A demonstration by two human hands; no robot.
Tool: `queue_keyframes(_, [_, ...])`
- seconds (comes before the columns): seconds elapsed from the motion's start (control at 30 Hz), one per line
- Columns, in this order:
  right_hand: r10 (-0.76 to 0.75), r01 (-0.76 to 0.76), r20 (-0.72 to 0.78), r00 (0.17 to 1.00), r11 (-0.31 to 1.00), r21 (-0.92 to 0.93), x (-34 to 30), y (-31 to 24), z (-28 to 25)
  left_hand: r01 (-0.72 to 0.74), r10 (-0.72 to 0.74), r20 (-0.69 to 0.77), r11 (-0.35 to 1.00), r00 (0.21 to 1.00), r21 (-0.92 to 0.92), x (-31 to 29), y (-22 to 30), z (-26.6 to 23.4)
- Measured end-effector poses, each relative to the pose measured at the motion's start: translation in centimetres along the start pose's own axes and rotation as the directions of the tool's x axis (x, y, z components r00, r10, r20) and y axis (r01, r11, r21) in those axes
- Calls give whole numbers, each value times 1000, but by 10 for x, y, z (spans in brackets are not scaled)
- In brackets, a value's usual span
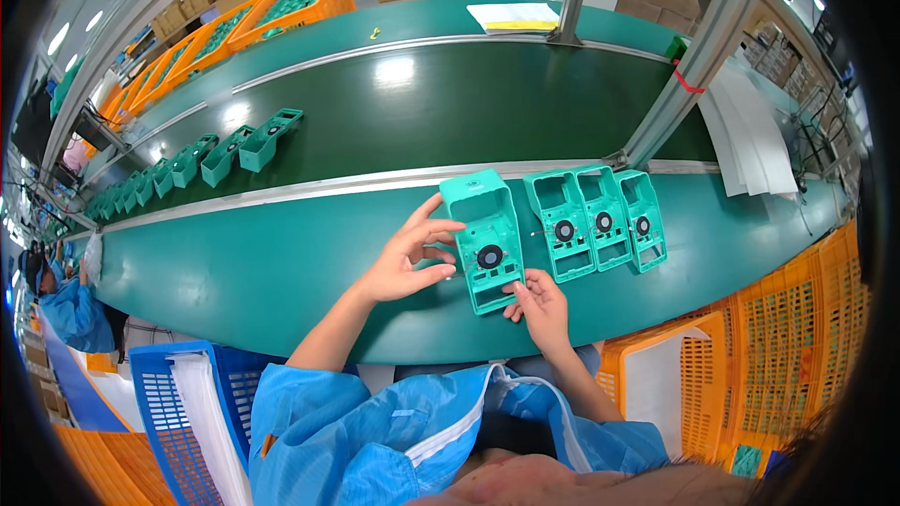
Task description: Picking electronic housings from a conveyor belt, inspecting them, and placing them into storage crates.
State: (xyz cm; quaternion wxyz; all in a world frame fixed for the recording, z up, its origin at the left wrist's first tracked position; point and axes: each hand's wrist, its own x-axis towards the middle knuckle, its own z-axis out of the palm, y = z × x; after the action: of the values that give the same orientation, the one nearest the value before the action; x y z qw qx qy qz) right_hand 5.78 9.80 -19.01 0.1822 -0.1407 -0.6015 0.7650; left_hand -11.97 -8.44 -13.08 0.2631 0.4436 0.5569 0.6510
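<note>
A green plastic housing with a round black speaker-like part set in it is tilted up before me at the bench's inner edge. My right hand grips its lower right corner between thumb and fingers. At its left side, my left hand has its fingers apart, the upper fingertips at the housing's wall and the thumb free. Just to the right, three similar housings stand in a row: one nearest, one in the middle and one at the end.
Beyond the metal rail runs a dark green conveyor belt, with a line of several green housings on its left. Orange crates stand at lower right, a blue crate at lower left. A metal post rises at the right.
</note>
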Motion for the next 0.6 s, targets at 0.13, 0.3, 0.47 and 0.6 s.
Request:
queue_keyframes(0.13, [131, -139, -64, 989, 980, -139, 0, -6, -12, 108, -109, 4, 988, 994, -108, 8, 1, 6])
queue_keyframes(0.3, [-157, 42, -180, 971, 854, -519, 6, -5, -18, 247, -258, -41, 952, 965, -179, 31, -18, 9])
queue_keyframes(0.47, [-420, 190, -197, 886, 717, -671, 6, -4, -19, 341, -375, -150, 916, 915, -210, 50, -48, 16])
queue_keyframes(0.6, [-500, 245, -133, 856, 618, -747, 1, -10, -14, 303, -334, -157, 934, 930, -191, 54, -55, 20])
